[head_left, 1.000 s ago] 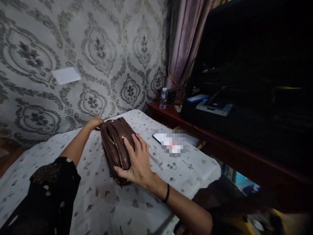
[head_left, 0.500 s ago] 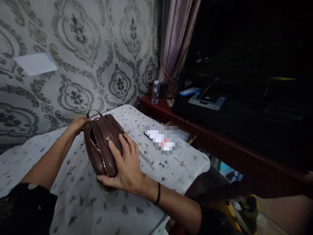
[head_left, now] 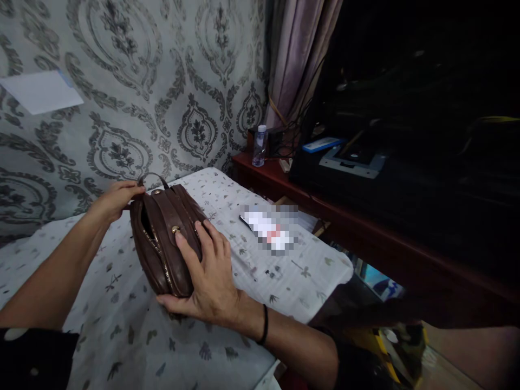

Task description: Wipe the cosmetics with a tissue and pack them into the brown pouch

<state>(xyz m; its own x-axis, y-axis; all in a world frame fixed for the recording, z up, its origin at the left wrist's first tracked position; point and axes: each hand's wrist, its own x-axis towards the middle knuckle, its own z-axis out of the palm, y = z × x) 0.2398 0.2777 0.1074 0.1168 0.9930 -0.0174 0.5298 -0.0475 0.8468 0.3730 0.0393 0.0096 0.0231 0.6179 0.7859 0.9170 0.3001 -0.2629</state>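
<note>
A brown leather handbag (head_left: pixel 162 216) with gold zips and studs lies on the patterned white cloth (head_left: pixel 134 346), its looped handle at the far end. The zip on its left side is partly undone and shows a dark gap. My left hand (head_left: pixel 116 199) is closed at the bag's far left corner, beside the handle's base; whether a zip pull is between the fingertips is hidden. My right hand (head_left: pixel 209 276) grips the near right end, thumb on the near edge, fingers spread over the top by a gold stud. The bag's contents cannot be made out.
A phone (head_left: pixel 266 230) with a blurred screen lies right of the bag. A clear bottle (head_left: pixel 259 146) stands on the red-brown desk (head_left: pixel 280 184), near a large dark screen (head_left: pixel 418 108). Below the desk is an open drawer (head_left: pixel 323 227). A patterned wall (head_left: pixel 170 81) rises behind.
The view has shifted slightly, so the bag sits a little further left. My left hand remains at the bag's far corner, and my right hand keeps its grip.
</note>
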